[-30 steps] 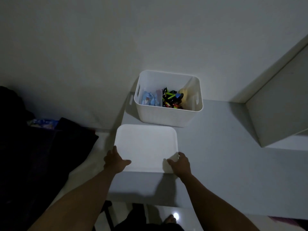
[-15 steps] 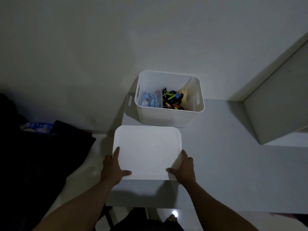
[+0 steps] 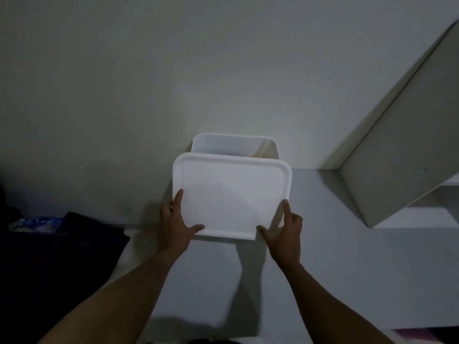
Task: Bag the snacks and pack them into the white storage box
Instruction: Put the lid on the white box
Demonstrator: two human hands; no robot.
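Hands (image 3: 173, 227) (image 3: 284, 232) hold lid (image 3: 231, 194) above box (image 3: 231, 145) (thumbs (image 3: 197, 228) atop).

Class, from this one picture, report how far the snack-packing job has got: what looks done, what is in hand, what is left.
Done, it seems: a yellowish item shows inside the white storage box; the rest is hidden. In hand: left hand and right hand hold the white lid by its near corners, over the box, not yet seated. Left: lower it onto the rim.
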